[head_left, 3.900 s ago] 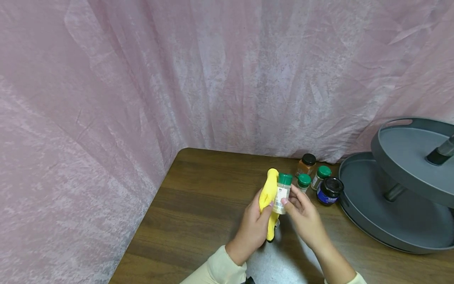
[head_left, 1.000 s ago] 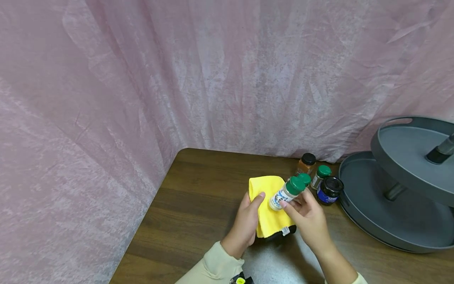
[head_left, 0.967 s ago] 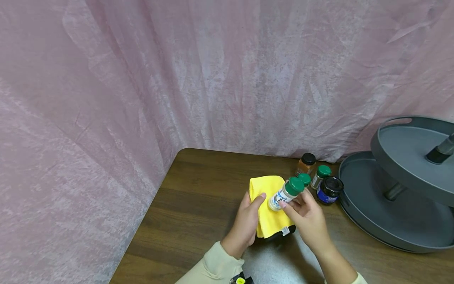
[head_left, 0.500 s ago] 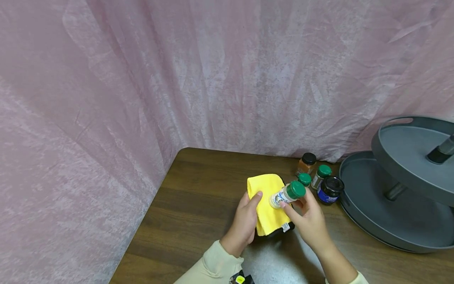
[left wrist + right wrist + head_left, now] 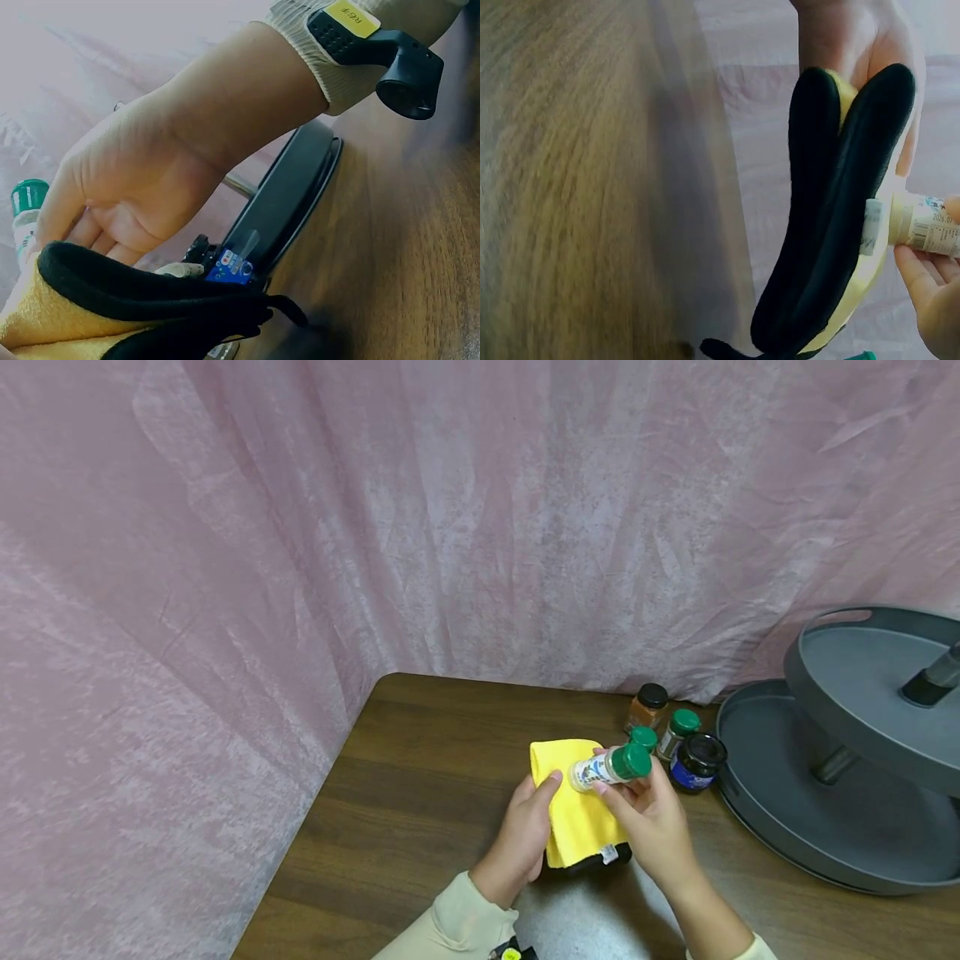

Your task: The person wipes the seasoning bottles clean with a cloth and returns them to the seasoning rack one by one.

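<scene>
My left hand holds a folded yellow cloth with a black edge and a white tag, thumb on its near face. Against the cloth lies a clear shaker jar with a white label and green cap, tilted almost sideways, cap to the right. My right hand pinches the jar between thumb and fingers. In the left wrist view the right hand partly hides the jar, whose green cap shows. The right wrist view shows the jar's base touching the cloth beside its black edging.
Behind the right hand stand an orange-brown jar with a black lid, two green-capped jars, one plainer to see, and a dark jar with a blue label. A grey two-tier tray occupies the table's right side. A pink curtain hangs behind.
The cloth, seen edge-on at first, now faces up. The jar has turned from nearly upright to almost sideways, its cap swinging right and down. Both hands keep their hold.
</scene>
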Motion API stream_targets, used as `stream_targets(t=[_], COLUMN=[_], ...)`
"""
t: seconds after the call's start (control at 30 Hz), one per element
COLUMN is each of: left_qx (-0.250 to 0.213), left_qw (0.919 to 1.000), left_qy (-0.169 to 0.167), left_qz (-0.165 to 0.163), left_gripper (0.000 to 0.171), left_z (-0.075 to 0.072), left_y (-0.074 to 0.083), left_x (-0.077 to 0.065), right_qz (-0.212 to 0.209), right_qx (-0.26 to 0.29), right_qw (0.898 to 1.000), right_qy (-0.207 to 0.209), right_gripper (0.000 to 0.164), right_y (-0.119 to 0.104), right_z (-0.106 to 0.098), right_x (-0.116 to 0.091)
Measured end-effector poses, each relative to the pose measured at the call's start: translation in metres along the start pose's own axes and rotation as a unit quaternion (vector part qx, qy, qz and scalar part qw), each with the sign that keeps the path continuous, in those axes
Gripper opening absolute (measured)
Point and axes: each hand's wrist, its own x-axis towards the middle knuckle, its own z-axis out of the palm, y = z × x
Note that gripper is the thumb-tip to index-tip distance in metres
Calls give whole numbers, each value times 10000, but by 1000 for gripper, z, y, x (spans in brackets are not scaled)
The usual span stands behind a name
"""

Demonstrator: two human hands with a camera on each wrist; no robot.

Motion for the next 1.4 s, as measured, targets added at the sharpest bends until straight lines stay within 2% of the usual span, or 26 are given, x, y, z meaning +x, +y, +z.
stream_targets(t=[0.23,0.37,0.6,0.7,0.93,1.2,1.4], left_qx=[-9,-27,-247,-234,28,29,16], left_qw=[9999,9998,9991,9993,9999,9998,10000], left_qy=[110,159,302,259,-132,-205,-67], left_qz=[64,118,173,125,-65,-25,-30], left_gripper=[45,47,45,45,45,46,46], left_z=[-3,-5,-5,-4,-1,-2,-3], left_y=[2,4,5,5,1,-1,0], left_x=[2,3,3,2,0,1,2], right_qz=[90,-16,-270,-292,-165,-89,-105], right_qx=[-248,-350,-413,-396,-578,-505,-476], right_qw=[9990,9986,9985,9987,9981,9987,9985], right_qy=[-354,-404,-248,-136,123,-69,-254], right_gripper=[46,46,46,47,50,48,48], right_y=[-3,-4,-2,-2,-3,-7,-6], right_z=[6,7,1,-1,-4,0,4], right_x=[-5,-5,-1,1,1,-1,-3])
